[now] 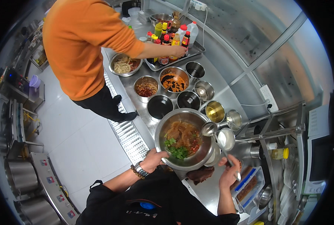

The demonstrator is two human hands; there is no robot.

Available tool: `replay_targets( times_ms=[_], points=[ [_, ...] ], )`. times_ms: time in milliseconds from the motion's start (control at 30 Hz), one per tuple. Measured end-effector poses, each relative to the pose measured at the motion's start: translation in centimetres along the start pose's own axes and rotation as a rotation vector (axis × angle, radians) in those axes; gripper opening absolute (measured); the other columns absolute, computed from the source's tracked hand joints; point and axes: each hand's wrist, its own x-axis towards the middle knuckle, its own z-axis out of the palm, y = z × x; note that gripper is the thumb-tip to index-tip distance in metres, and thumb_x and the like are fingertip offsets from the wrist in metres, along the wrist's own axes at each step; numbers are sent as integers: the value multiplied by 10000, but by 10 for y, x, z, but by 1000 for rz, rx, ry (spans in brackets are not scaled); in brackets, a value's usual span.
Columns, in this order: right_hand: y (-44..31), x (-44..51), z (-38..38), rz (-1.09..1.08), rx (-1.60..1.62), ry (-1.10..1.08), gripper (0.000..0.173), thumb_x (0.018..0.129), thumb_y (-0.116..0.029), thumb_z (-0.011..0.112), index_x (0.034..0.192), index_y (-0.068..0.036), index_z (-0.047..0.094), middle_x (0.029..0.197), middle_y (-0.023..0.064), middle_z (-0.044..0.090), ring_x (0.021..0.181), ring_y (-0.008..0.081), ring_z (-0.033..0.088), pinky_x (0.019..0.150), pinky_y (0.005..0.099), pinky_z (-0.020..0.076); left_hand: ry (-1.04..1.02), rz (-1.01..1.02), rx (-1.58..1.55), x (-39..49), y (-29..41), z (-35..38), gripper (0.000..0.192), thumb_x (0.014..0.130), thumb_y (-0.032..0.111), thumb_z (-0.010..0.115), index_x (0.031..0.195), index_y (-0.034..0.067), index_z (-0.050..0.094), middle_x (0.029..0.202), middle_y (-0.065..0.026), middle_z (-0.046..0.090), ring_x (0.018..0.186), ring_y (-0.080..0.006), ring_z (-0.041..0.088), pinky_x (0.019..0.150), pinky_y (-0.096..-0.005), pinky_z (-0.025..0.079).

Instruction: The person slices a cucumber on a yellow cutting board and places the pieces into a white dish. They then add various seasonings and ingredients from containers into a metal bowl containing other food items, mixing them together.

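Note:
My left hand grips the near left rim of a large stainless steel bowl, which holds brown sliced food, green herb leaves and chopped red chilli. In my right hand is the handle of a metal ladle; its head is over the bowl's right side. Beyond the bowl stand round steel pots: two with dark liquid, one with yellow oil, one with white contents, and one with orange bits in dark liquid.
A person in an orange top reaches over a metal tray of sauce bottles. A steel bowl of pale strips stands near them. Dark meat lies below my bowl. A plastic food box and stacked plates are at right.

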Motion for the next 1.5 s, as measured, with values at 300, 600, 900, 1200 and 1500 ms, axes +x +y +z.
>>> replay_targets(
  times_ms=[300,600,900,1200,1500],
  points=[
    [94,47,-13,458,314,251,564,1037,-496,418,1174,31,564,892,122,650,729,143,621,657,265,526,54,47,-60,-37,-23,0,264,890,41,577,1135,-54,550,1015,-117,674,843,-163,679,690,-277,576],
    [216,48,21,545,51,-150,548,1034,-439,463,1267,54,523,991,110,638,804,151,633,681,282,558,348,215,-233,-140,-83,-23,256,863,-15,581,1116,-50,578,974,-108,679,814,-183,688,701,-292,584],
    [194,39,8,778,48,-76,586,974,-245,616,1447,-4,367,834,86,648,549,137,570,480,268,479,634,338,-446,-208,-160,-45,308,849,-5,562,1155,-31,543,1014,-111,657,845,-185,673,666,-290,576],
    [120,-18,-14,370,-117,-5,111,948,-149,645,933,-63,576,686,-21,544,486,46,469,413,207,360,716,345,-573,-224,-165,-96,278,857,0,546,1128,-60,534,997,-116,649,838,-211,677,700,-315,599],
    [76,-91,171,507,-5,-477,111,951,-167,648,975,-59,640,753,-6,591,567,59,536,487,217,441,650,287,-476,-253,-112,-211,264,850,-12,557,1114,-16,544,956,-78,639,783,-171,665,620,-268,577]
  ],
)
